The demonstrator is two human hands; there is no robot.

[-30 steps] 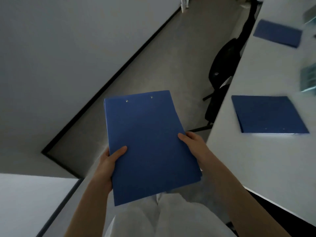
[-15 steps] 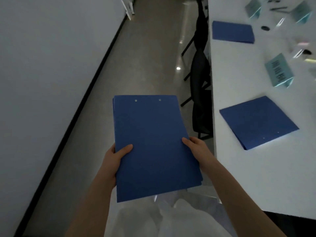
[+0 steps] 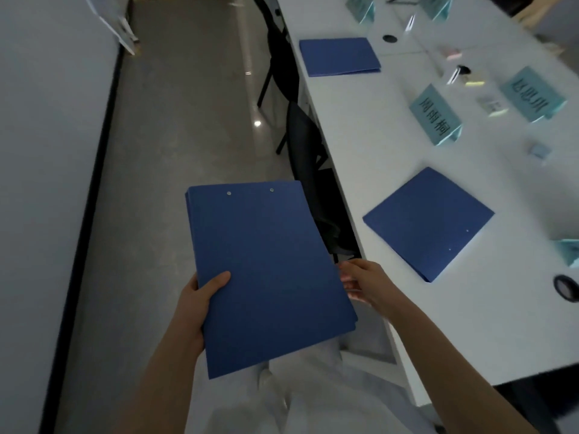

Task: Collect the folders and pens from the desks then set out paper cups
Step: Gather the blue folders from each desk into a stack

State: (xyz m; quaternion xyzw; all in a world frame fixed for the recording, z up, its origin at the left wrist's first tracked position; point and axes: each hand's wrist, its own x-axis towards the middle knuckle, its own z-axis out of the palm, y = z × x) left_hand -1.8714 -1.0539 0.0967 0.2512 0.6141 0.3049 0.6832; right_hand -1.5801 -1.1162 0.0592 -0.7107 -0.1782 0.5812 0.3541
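1 head view, looking forward and down; hands close below, white desk (image 3: 360, 145) along right.

Grey floor (image 3: 188, 120), white wall (image 3: 47, 151), long white desk (image 3: 407, 308), seemingly black chairs (image 3: 300, 142)

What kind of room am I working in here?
Most likely a meeting or conference room. A long white desk carries tented name cards and a blue folder at each seat, with black chairs pushed in along its edge.
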